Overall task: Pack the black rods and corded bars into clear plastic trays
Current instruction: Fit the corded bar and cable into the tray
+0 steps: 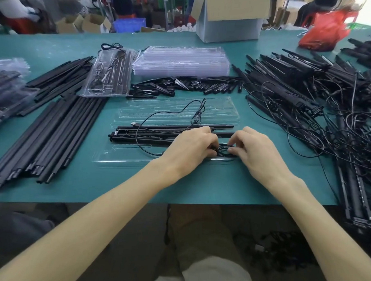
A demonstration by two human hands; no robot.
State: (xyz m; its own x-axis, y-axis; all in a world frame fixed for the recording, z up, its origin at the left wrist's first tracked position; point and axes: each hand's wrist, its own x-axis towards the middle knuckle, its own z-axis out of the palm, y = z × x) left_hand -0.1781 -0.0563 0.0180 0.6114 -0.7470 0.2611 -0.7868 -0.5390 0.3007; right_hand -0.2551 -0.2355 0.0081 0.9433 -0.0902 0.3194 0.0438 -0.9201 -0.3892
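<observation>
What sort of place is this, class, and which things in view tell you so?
Most likely a factory packing bench: a stack of clear plastic trays, heaps of identical black rods and corded bars on a green worktable, and an open cardboard carton behind.

rods (42, 132) left of tray (177, 112), corded bars (309, 99) right

We see a teal table (210, 184) carrying black rods (53, 134), black bars (289, 77) and a black cord (197, 117), with clear trays (179, 61) among them. Behind, we see a red bag (325, 29), a grey box (227, 29) with brown flaps, and a blue crate (130, 24).
</observation>
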